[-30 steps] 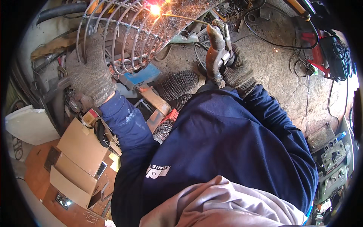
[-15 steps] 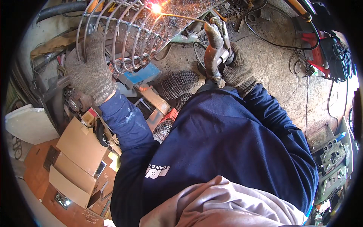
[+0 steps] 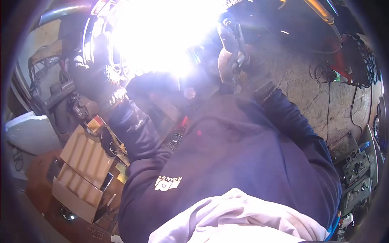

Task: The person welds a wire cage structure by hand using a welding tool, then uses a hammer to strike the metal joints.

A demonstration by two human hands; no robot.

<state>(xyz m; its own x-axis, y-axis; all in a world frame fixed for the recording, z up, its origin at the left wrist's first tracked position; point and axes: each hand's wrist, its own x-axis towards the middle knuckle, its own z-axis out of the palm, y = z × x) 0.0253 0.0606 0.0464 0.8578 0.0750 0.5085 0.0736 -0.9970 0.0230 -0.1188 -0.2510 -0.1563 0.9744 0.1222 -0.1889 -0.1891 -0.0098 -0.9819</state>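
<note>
Fingers (image 3: 95, 79) on wire cage (image 3: 91, 38) edge

Down by my left side sit some tan cardboard boxes (image 3: 83, 162), stacked close together on the brown floor (image 3: 36, 190). Just beside them, further to my left, lies a flat white block (image 3: 30, 133). A little red and yellow box (image 3: 94, 123) sits above the top edge of the cardboard boxes. Far on my right stands a grey machine (image 3: 358, 174) with round knobs on it. The dusty concrete ground (image 3: 308, 93) stretches in front of me on that side. Black cables (image 3: 324, 75) curl on it, near something red (image 3: 348, 60) at the far right edge.
</note>
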